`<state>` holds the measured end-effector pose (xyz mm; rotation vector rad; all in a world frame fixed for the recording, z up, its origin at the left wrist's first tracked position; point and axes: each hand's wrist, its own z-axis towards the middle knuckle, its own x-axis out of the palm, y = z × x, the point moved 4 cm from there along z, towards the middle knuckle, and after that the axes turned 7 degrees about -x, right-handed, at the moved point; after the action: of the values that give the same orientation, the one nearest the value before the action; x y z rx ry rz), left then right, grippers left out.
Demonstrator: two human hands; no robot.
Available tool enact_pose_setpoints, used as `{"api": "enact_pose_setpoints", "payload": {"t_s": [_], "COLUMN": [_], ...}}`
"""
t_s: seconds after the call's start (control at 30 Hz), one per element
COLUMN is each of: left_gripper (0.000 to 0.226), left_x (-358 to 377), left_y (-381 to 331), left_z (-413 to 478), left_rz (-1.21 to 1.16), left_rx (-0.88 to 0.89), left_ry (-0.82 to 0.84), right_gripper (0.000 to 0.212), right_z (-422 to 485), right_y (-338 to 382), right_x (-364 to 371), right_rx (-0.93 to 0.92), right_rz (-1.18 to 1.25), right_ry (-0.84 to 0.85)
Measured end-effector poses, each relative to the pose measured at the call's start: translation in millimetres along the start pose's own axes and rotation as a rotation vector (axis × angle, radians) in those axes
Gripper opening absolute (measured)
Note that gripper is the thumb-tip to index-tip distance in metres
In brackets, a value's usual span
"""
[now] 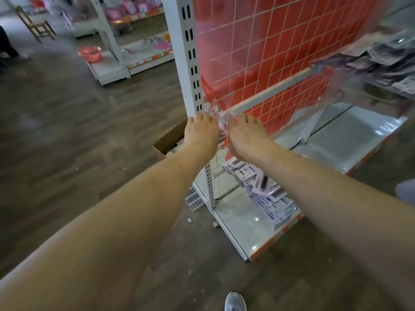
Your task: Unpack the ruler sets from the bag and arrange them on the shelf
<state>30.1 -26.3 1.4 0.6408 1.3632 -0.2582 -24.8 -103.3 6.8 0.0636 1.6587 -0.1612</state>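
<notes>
A large clear plastic bag [292, 81] hangs stretched in front of the red grid panel [258, 41]. My left hand [199, 133] and my right hand [244, 135] both pinch its crumpled end between them, close to the white shelf upright [190, 63]. Several packaged ruler sets [386, 61] sit blurred inside the bag at the upper right. A loose pile of more ruler sets [267, 191] lies on the white bottom shelf [244, 223], below my right forearm.
An open cardboard box [168, 138] stands on the floor behind the upright, partly hidden by my left hand. A second white shelf board [350, 140] lies to the right. A pink basin [91, 53] and a wooden chair [36, 24] are far off at the left. My shoe [234, 301] is at the bottom.
</notes>
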Motion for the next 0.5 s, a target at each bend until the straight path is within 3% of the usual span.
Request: {"api": "enact_pose_setpoints", "payload": {"t_s": [0.5], "left_gripper": [0.062], "left_x": [21.2], "left_y": [-13.3], "left_z": [28.0], "left_rz": [-0.016], "left_rx": [0.021], "left_ry": [0.022], "right_gripper": [0.065], "right_z": [28.7], "right_y": [-5.4], "right_x": [15.0], "right_rx": [-0.009], "right_rz": [-0.020], "right_ry": [0.042]}}
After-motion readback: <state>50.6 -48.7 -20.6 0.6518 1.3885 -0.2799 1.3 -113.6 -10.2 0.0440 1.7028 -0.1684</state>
